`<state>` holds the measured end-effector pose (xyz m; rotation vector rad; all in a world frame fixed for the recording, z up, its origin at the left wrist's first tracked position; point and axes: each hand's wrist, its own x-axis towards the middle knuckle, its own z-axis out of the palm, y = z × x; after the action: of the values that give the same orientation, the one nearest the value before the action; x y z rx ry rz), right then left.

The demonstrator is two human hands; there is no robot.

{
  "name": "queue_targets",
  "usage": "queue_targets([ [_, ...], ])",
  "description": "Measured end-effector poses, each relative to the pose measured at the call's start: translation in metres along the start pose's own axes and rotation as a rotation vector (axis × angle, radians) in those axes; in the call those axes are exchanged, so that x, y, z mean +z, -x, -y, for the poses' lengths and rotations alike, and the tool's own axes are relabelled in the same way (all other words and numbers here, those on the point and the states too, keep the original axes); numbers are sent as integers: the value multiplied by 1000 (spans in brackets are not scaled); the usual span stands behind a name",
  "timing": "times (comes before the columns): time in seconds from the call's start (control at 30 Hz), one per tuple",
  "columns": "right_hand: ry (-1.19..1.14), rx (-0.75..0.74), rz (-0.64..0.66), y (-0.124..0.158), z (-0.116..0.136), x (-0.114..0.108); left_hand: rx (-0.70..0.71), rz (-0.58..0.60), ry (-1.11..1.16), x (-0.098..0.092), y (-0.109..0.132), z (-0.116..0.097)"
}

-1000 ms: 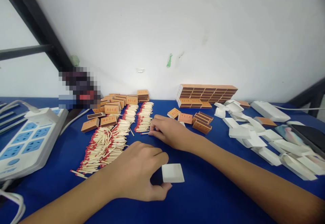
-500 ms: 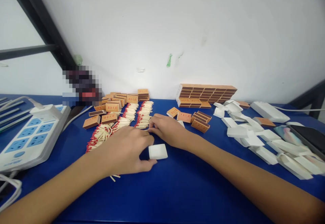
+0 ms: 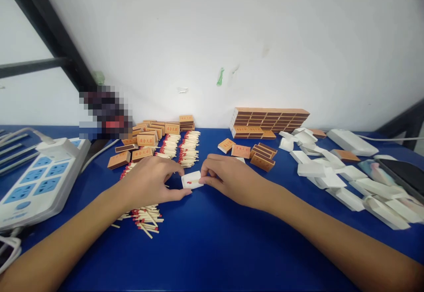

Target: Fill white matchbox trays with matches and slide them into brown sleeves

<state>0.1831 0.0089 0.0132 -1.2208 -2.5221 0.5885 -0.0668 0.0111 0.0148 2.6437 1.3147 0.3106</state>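
A small white matchbox tray [image 3: 186, 186] sits between the thumb and fingers of my left hand [image 3: 149, 181], which is closed on it. A few red match heads [image 3: 189, 182] show inside the tray. My right hand [image 3: 232, 177] pinches at the tray's right end, fingertips on the pale match sticks; how many is hidden. Just beyond my hands lie two rows of loose matches [image 3: 189, 148], heads facing left. More matches [image 3: 147, 219] are heaped below my left wrist.
Orange matchboxes [image 3: 145, 140] are piled behind the left hand, and others [image 3: 240, 151] lie beyond the right. A stacked block of matchboxes [image 3: 270, 122] stands against the wall. White trays [image 3: 331, 179] are scattered right, near a phone [image 3: 402, 175]. A power strip [image 3: 43, 181] lies left.
My left hand has moved slightly left and up with the tray, which now tilts and shows matches inside. My right hand has come from the match rows to the tray's end.
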Motion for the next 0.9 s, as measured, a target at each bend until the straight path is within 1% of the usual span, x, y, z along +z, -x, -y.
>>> queue_targets([
  [0.13, 3, -33, 1, -3, 2, 8, 34, -10, 12, 0, 1, 2],
  [0.23, -69, -87, -42, -7, 2, 12, 35, -4, 27, -5, 2, 1],
  [0.33, -158, -92, -167, -19, 5, 16, -2, 62, 101, -16, 4, 3],
  [0.4, -162, -47, -235, -32, 10, 21, -33, 127, 141, -25, 6, 6],
  [0.43, -146, -19, -243, -39, 13, 23, -50, 158, 161, -30, 7, 8],
  [0.53, -63, 39, -180, -58, 24, 33, -70, 278, 243, -40, 10, 11],
  [0.6, 3, 80, -118, -65, 31, 38, -77, 323, 274, -42, 11, 11],
  [0.73, 122, 166, -49, -67, 42, 40, -72, 319, 279, -37, 11, 10],
  [0.83, 212, 195, 2, -59, 44, 33, -57, 304, 287, -32, 10, 10],
  [0.9, 256, 201, 26, -52, 41, 27, -58, 298, 285, -31, 9, 10],
])
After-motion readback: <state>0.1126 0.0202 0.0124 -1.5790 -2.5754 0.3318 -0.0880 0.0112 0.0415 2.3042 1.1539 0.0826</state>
